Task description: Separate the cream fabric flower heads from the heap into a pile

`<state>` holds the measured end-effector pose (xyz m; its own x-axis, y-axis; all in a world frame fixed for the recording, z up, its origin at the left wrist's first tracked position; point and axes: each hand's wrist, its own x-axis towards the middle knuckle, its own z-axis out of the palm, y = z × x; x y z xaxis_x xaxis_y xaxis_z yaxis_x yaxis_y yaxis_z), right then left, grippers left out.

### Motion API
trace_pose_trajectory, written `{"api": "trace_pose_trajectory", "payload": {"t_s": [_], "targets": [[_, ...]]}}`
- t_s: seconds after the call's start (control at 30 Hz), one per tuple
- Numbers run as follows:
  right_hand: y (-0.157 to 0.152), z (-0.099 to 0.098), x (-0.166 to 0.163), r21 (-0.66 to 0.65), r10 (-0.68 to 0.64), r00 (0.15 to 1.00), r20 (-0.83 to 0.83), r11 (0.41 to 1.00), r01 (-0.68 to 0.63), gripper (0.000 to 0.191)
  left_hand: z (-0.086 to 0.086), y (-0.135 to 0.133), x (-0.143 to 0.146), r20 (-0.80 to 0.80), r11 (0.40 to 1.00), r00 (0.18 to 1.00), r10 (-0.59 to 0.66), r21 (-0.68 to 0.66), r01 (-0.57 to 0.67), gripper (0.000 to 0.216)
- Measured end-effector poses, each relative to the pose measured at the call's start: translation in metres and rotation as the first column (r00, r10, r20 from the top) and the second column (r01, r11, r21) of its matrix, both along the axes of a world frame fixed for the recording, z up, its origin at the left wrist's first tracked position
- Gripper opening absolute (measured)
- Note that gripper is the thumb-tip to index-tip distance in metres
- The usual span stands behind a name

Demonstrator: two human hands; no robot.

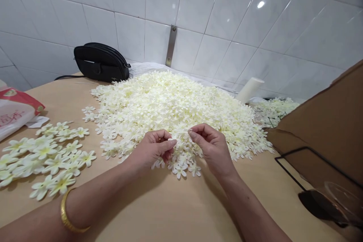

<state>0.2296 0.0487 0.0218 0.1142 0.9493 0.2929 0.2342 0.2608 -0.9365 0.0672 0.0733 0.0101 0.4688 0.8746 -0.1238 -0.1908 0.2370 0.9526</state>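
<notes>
A big heap of white artificial flowers (170, 102) with pale yellow centres covers the middle of the table. At the heap's front edge, my left hand (159, 145) is closed in a pinch, with white petals showing at its thumb and fingertips. My right hand (211, 147) pinches too, a little higher and to the right, with a bit of white petal at its fingertips. What each hand holds blends into the white heap behind it. Several loose flowers (181, 170) lie on the table just below the gap between my hands.
Larger yellow-centred flowers (45, 151) lie at left, near a red and white plastic bag (17, 109). A black pouch (102, 62) stands behind. At right are a white roll (249, 90), brown cardboard (326, 121) and a black-framed object (314, 151). A tiled wall (227, 19) closes the back.
</notes>
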Motion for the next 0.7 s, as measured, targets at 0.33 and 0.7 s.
{"api": "trace_pose_trajectory", "payload": {"t_s": [0.33,0.7], "targets": [[0.013,-0.006,0.011,-0.048,-0.076,0.997,0.022,0.996,0.077,0.017,0.002,-0.003,0.002,-0.054,0.999,0.997,-0.052,0.001,0.052,0.024],[0.018,-0.015,0.012,0.163,-0.364,0.887,0.284,0.930,0.329,0.014,0.002,-0.003,0.002,-0.048,0.998,0.998,-0.040,0.048,0.042,0.024]]}}
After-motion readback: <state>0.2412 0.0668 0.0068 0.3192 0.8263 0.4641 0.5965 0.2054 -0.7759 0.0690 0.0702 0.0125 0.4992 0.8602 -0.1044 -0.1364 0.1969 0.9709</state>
